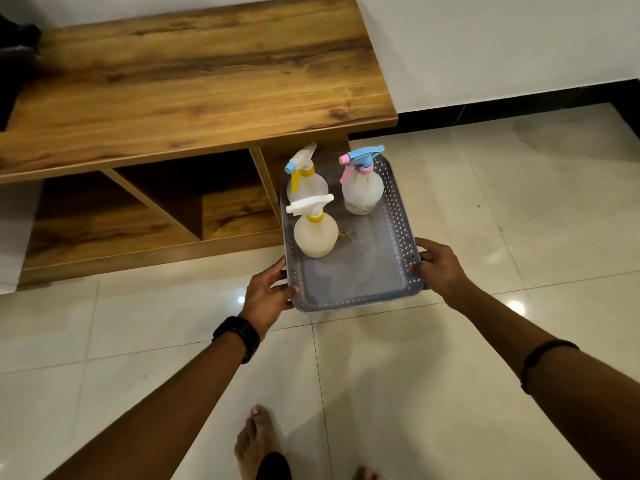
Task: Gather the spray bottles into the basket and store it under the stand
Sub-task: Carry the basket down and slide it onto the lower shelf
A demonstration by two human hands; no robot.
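Note:
A grey perforated basket (pixel 401 237) is held above the tiled floor, in front of the right end of the wooden stand (pixel 194 81). My left hand (pixel 266 296) grips its near left corner and my right hand (pixel 440 268) grips its near right side. Three translucent spray bottles stand upright inside: one with a white trigger and yellow collar (pixel 315 233) nearest, one with a white and blue head and yellow trigger (pixel 306 183) behind it, and one with a blue and pink head (pixel 362 192) at the far right.
Open compartments (pixel 166 202) lie under the stand's top, split by slanted wooden dividers. A dark object (pixel 14 64) sits at the stand's left end. White wall with a black skirting (pixel 519 109) runs on the right. My bare feet (pixel 256 441) stand on the glossy tiles.

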